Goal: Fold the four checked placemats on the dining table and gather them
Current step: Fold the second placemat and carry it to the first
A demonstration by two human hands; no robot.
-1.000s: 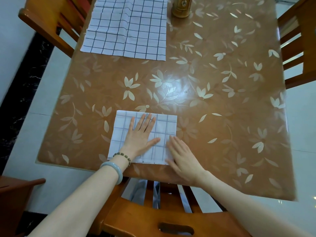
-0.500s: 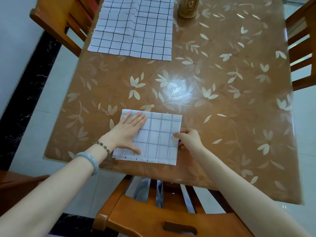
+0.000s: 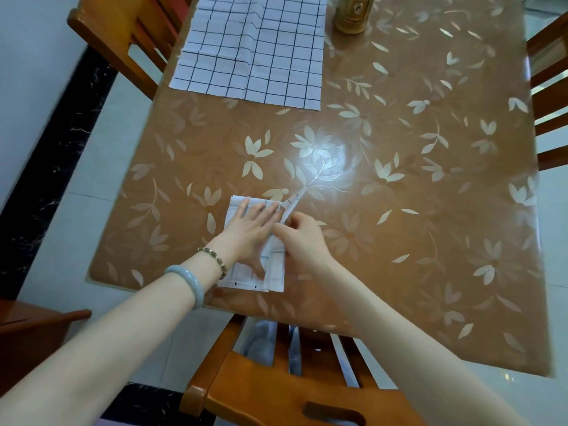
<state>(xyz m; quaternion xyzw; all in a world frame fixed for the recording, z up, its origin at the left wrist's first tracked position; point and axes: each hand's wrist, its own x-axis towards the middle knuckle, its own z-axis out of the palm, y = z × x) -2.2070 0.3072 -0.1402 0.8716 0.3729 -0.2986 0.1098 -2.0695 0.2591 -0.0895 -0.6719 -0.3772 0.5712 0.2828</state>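
A folded checked placemat lies near the table's front edge, pale side up. My left hand presses flat on its left half with straight fingers. My right hand pinches the mat's right edge and holds it raised, swung over toward the left hand. A second checked placemat lies spread flat at the far left of the table, running out of view at the top. No other placemats are in view.
The brown table has a glossy leaf-patterned cover. A golden canister stands at the far edge beside the flat mat. Wooden chairs stand at the near side, far left and right.
My right hand took hold of the folded mat's right edge and lifted it over leftward. My left hand slid to the mat's left half and stays pressed flat.
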